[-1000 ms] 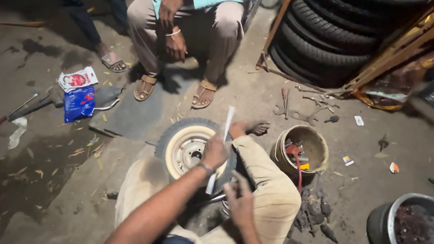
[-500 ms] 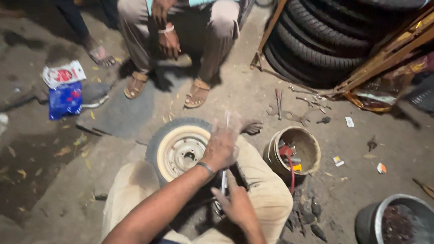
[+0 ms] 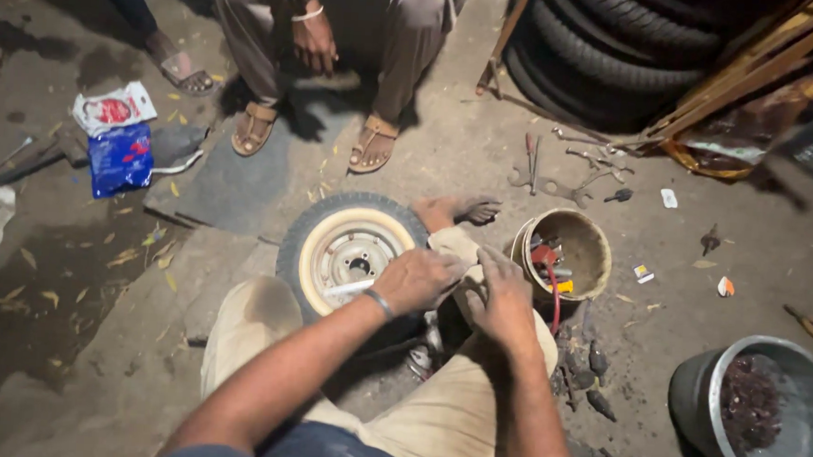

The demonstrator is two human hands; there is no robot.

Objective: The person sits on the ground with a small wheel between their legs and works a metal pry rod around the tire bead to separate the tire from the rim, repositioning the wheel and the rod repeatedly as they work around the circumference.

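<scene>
The left hand [image 3: 418,280] is closed around a thin white stick [image 3: 348,288] over the small wheel [image 3: 345,248]. The right hand [image 3: 500,294] rests half-open on the knee, holding nothing visible, beside a bucket [image 3: 563,255].

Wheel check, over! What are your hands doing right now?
Left hand closed on a pale stick over the wheel. Right hand on the knee, holding nothing visible. Bucket beside the wheel, nothing blocking.

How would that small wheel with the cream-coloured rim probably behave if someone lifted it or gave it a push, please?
The small wheel has a metal rim inside a rubber tyre, so it is probably stiff and heavy for its size. Lying flat on the ground against the person's knee, it should stay put; stood on edge, it would likely roll. The tyre's tread probably gives a sure grip.
</scene>
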